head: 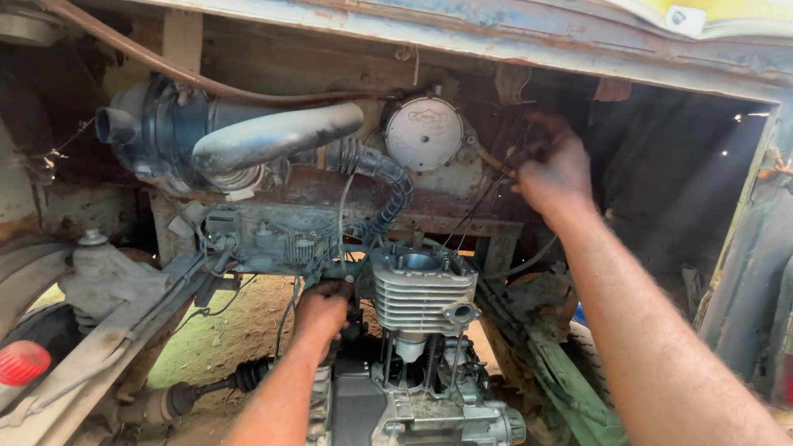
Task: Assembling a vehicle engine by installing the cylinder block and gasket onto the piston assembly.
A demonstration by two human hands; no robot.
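I look into a rusty vehicle's engine bay. My left hand (322,307) is closed around a dark part low beside the finned grey engine cylinder (421,293); the part itself is hidden under my fingers. Raised to the upper right, my right hand (555,169) grips thin dark cables (487,194) near the rusted back panel, right of a round grey cover (424,132). A black corrugated hose (382,177) curves down toward the cylinder.
A grey air duct (277,136) and black air-filter housing (153,124) hang at upper left. A drive shaft with rubber boot (239,378) lies over dirt ground lower left. The red lamp (21,362) sits at far left. A painted frame post (756,264) stands on the right.
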